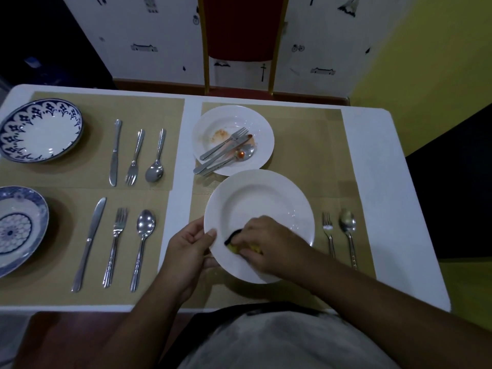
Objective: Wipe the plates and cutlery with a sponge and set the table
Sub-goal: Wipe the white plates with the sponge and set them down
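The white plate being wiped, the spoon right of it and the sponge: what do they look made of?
White plate: probably glazed ceramic, smooth and glossy with small highlights. Spoon: polished metal, likely stainless steel, given its mirror-like sheen. Sponge: seemingly yellow foam with a dark scouring layer, mostly hidden under the right hand.

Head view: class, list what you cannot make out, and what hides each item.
1. Sponge: mostly covered by the right hand; only a yellow and dark edge shows.
2. Near white plate: near rim under the right hand and forearm; the left hand covers part of its left rim.
3. Lower blue plate: cut off by the left frame edge.
4. Right-hand fork: handle end hidden behind the forearm.
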